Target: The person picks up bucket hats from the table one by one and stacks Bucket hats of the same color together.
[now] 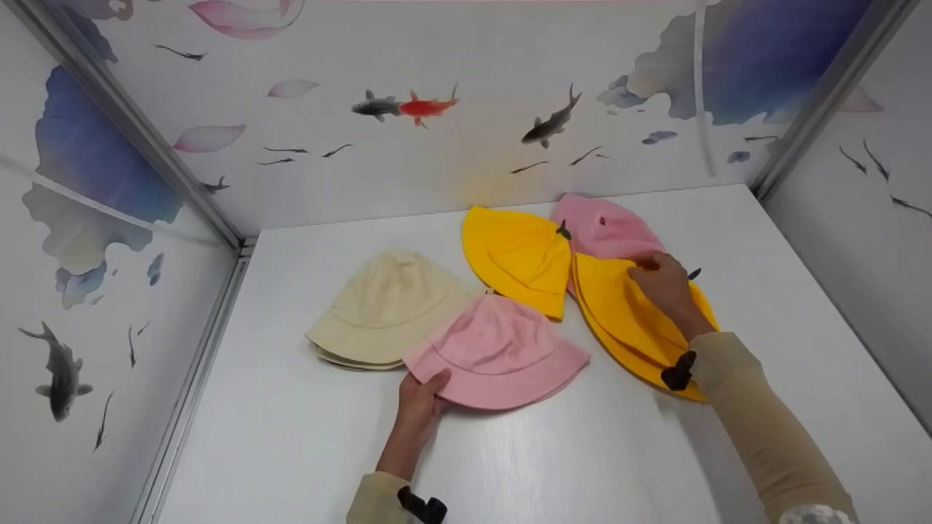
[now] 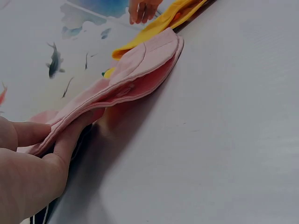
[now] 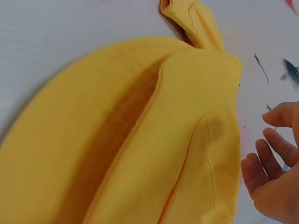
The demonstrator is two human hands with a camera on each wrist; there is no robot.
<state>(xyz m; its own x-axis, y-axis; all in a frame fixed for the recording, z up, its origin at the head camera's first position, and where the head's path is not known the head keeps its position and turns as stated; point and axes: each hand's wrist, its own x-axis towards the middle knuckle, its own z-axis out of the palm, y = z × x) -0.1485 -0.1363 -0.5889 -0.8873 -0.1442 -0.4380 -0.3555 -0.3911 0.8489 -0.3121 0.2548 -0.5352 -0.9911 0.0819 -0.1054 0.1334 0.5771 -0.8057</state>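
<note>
The left hand [image 1: 422, 402] pinches the brim of a pale-pink cloth bucket hat [image 1: 501, 349], which spreads rightward from its fingers; a cream cloth bucket hat [image 1: 389, 309] lies just beyond them. The right hand [image 1: 666, 286], fingers loosely bent and parted, holding nothing, is close by a golden-yellow cloth bucket hat [image 1: 615, 313] on the white counter [image 1: 539, 466].

Two bucket hats, pink and yellow, side by side.
Pink hat [image 1: 499, 353]: flattened, crown pointing away, stitched brim toward the wearer of the head camera; brim layers parted, near edge raised. Yellow hat [image 1: 635, 331]: just right of the pink, lying slanted, two layered edges along its lower left, small dark leaf [image 1: 694, 274] at the crown.
</note>
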